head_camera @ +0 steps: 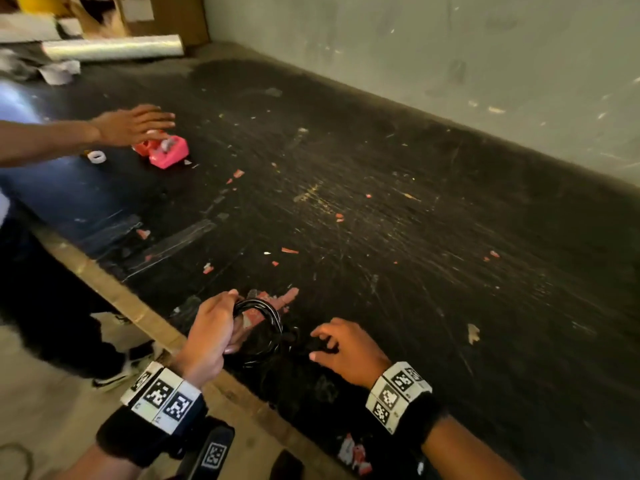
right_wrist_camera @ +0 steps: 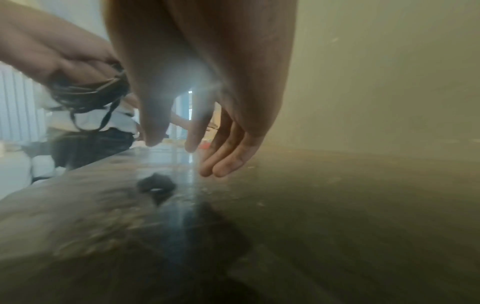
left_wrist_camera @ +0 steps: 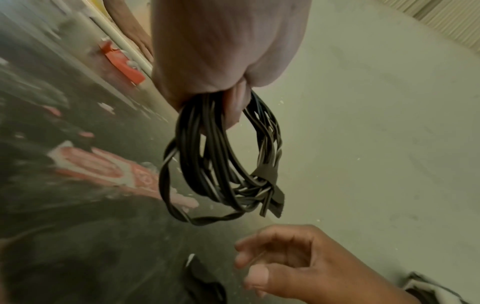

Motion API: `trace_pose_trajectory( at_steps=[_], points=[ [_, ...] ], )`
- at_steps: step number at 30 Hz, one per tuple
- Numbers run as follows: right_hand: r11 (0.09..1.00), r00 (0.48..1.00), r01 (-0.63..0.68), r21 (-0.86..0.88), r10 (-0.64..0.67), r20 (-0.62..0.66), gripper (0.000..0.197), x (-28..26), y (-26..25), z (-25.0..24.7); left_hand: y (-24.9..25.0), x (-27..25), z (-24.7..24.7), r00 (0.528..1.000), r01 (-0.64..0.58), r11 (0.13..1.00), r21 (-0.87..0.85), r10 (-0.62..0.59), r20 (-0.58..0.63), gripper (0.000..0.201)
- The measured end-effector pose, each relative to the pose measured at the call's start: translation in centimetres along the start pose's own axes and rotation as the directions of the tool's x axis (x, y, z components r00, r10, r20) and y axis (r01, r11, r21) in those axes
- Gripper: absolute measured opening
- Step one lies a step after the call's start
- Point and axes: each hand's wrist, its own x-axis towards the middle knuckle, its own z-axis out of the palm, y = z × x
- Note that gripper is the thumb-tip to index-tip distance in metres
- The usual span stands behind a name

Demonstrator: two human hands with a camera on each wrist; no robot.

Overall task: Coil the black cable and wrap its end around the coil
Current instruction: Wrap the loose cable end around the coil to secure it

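Observation:
The black cable [head_camera: 265,325] is wound into a coil of several loops, and my left hand [head_camera: 213,329] grips the top of it just above the table's near edge. In the left wrist view the coil [left_wrist_camera: 221,164] hangs from my curled fingers [left_wrist_camera: 233,107], with a flat black band [left_wrist_camera: 270,185] across its lower right side. To the right of the coil, my right hand [head_camera: 323,341] hovers low over the table. Its fingers [right_wrist_camera: 223,156] are relaxed and hold nothing. Under it on the table lies a small black piece [right_wrist_camera: 155,186]; I cannot tell what it is.
The black table [head_camera: 398,220] is scratched and dotted with red scraps, with a wall along its far side. Another person's hand [head_camera: 135,124] reaches over a pink object [head_camera: 168,150] at the far left, beside a white tape roll [head_camera: 96,156]. Film rolls [head_camera: 114,46] lie behind.

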Motion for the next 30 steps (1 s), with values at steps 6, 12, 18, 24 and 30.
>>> trace_pose_trajectory(
  at_steps=[6, 12, 18, 24, 30],
  points=[
    [0.943, 0.999, 0.05, -0.329, -0.042, 0.031, 0.03, 1.2, -2.0, 2.6, -0.8, 0.0, -0.9, 0.999, 0.018, 0.997, 0.074, -0.022, 0.05, 0.037],
    [0.975, 0.996, -0.039, -0.219, 0.022, -0.081, 0.022, -0.1, -1.2, 0.8, -1.3, -0.8, 1.5, 0.947, -0.148, 0.94, 0.307, 0.045, 0.319, 0.036],
    [1.0, 0.953, -0.014, 0.0, 0.013, -0.302, 0.011, -4.2, -0.6, -3.7, -2.7, -2.2, 7.6, 0.765, -0.419, 0.823, 0.383, 0.092, 0.637, 0.035],
    [0.998, 0.906, -0.007, 0.067, 0.035, -0.421, 0.006, -8.8, 1.3, -7.0, -2.8, -3.4, 13.1, 0.6, -0.524, 0.805, 0.278, 0.116, 0.792, 0.027],
    [0.994, 0.867, -0.075, -0.083, 0.024, -0.497, 0.009, -12.5, 2.7, -9.4, -2.0, -5.1, 16.6, 0.465, -0.613, 0.753, 0.24, 0.097, 0.88, 0.024]
  ],
)
